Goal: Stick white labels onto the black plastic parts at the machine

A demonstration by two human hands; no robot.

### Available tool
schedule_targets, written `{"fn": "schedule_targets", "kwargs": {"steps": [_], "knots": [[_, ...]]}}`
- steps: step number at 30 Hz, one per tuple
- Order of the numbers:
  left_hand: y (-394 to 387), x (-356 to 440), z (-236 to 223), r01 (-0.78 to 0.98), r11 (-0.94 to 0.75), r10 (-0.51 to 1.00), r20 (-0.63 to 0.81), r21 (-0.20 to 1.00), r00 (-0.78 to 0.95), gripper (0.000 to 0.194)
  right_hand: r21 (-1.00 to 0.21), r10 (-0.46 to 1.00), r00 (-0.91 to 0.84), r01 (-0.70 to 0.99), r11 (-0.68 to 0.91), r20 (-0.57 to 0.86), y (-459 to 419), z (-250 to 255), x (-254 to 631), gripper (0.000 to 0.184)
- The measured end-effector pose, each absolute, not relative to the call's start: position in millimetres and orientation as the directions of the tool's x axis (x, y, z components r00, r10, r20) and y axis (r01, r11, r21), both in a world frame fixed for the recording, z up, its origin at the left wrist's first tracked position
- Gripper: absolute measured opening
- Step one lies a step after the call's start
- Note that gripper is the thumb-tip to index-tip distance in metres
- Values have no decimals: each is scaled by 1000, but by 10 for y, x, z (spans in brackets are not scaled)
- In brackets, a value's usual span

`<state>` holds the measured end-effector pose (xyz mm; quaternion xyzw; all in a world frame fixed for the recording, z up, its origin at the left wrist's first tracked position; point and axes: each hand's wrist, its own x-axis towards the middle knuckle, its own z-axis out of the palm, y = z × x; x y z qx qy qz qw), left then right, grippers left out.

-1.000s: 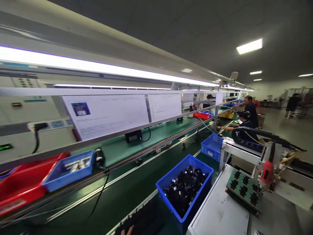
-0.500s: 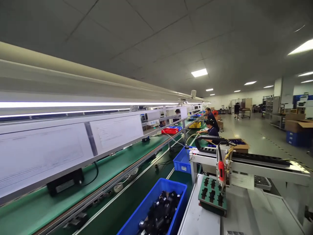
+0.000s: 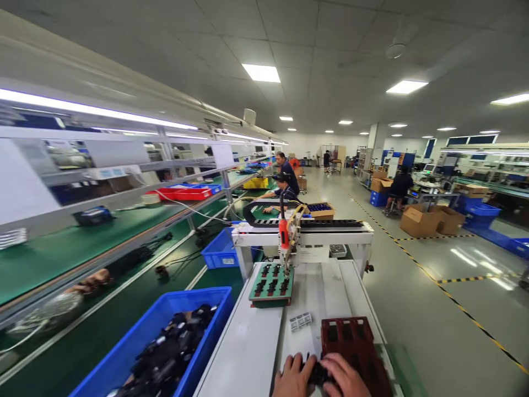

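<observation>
At the bottom edge of the view, my left hand point(image 3: 291, 378) and my right hand point(image 3: 346, 377) meet with their fingers bent around a small black part point(image 3: 317, 375). Its exact kind is mostly hidden by the fingers. Beside my right hand lies a dark red fixture point(image 3: 347, 330) with rectangular slots. A small pale grey piece with square cells point(image 3: 300, 321) lies just beyond my hands. Farther off, a green fixture point(image 3: 268, 298) carrying several black parts sits under a white gantry machine with a red-bodied tool head point(image 3: 284, 234).
To the left stands a blue bin point(image 3: 206, 331) full of black parts, with another blue bin point(image 3: 219, 258) behind it. A green conveyor point(image 3: 124, 234) runs along the left under shelves. Two co-workers point(image 3: 285, 175) are at the line ahead. Cartons point(image 3: 419, 220) stand on the floor at right.
My view has swung to the right and down. Both my hands and the dark red fixture are now in sight; neither showed before. The large white sheets have mostly left at the left.
</observation>
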<state>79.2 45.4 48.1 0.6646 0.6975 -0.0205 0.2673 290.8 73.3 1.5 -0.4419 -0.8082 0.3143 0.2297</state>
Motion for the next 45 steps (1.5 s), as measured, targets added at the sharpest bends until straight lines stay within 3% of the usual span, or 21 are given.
{"fn": "schedule_targets", "kwargs": {"steps": [4,10,16,23,26,30,32,36,40,45], "knots": [[826,1384,556,939,-105,936,-287,327,204,76,-674,910,-413,665,322,28,908,-4,3369,62],[1186,1810,543,921,-260,918,-223,291,329,83,-723,962,-217,637,266,163,1313,-112,3893,50],[1209,1616,683,890,-263,900,-237,373,365,108,-679,961,-244,684,265,130,1682,-107,4151,52],[1177,1270,695,856,-171,917,-239,488,319,111,-556,964,-264,796,240,37,1890,-91,4050,37],[1199,1206,615,843,-184,914,-228,506,337,112,-524,956,-295,813,255,8,1881,-3,4042,48],[1232,1188,475,806,-208,917,-176,554,358,105,-616,884,-468,702,357,-21,1641,179,3930,73],[1267,1211,434,803,-205,928,-150,560,342,98,-655,848,-530,638,405,8,1519,254,3808,67],[1410,1278,432,826,-172,952,-124,537,279,78,-594,870,-487,677,435,83,1505,308,3624,48],[1517,1302,443,867,-111,966,-152,485,209,58,-549,907,-412,739,392,93,1688,258,3653,50],[1480,1368,425,895,-120,964,-165,430,209,55,-508,902,-425,762,402,76,1785,92,3628,51]]}}
